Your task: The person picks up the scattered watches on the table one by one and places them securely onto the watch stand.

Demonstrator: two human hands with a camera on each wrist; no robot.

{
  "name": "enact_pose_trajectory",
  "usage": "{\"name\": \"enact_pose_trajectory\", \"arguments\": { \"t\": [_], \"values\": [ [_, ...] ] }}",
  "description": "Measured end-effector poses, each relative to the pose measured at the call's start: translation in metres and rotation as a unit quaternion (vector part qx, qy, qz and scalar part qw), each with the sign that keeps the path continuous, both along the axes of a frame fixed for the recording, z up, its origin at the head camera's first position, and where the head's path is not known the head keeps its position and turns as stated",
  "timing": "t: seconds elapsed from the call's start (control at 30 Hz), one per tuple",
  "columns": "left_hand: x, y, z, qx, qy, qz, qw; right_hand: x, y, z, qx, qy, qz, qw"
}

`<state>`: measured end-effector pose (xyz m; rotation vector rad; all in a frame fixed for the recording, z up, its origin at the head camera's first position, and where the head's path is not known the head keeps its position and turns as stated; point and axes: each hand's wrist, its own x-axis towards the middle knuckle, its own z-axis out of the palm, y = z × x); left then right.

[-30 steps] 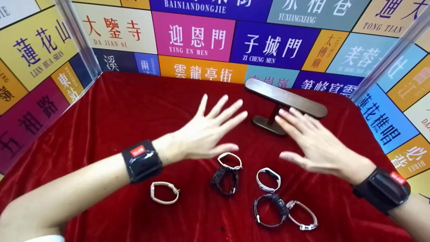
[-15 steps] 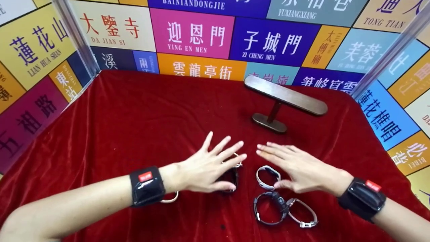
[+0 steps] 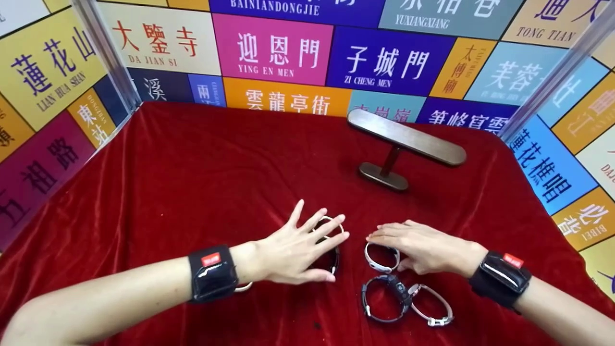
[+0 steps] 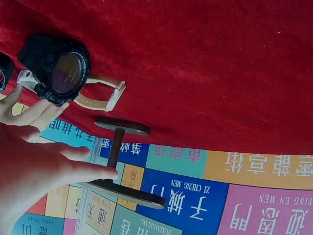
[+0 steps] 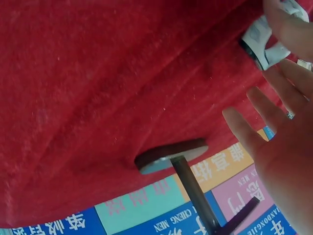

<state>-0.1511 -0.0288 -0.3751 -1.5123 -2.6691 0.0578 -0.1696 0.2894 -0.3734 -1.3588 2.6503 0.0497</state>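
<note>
White wristband [image 3: 382, 267]; red cloth [image 3: 216, 168] beneath

Saw a back wall [image 3: 276, 25] blocked out in pink, orange, deep blue and teal, lettered in Chinese and Latin script. Noted the same patchwork on the left wall [image 3: 62, 113] and right wall [image 3: 562, 178], with clear posts [image 3: 108, 53] at both corners. Found red velvety cloth [image 3: 216, 163] spread below, creased, catching soft light along its folds.
</note>
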Motion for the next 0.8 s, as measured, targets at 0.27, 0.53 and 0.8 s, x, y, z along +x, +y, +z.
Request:
{"name": "enact_pose_trajectory", "arguments": {
  "t": [0.27, 0.53, 0.8],
  "values": [
    [-0.004, 0.004, 0.003, 0.0, -0.012, 0.015, 0.9998, -0.004, 0.002, 0.003, -0.033, 0.009, 0.003, 0.9994],
    [-0.011, 0.018, 0.023, 0.034, -0.046, 0.038, 0.9977, -0.005, -0.006, 0.031, -0.09, 0.057, -0.048, 0.9931],
    [-0.017, 0.048, 0.062, 0.105, -0.046, 0.051, 0.992, -0.007, -0.028, 0.087, -0.124, 0.174, -0.071, 0.9743]
  ]
}}
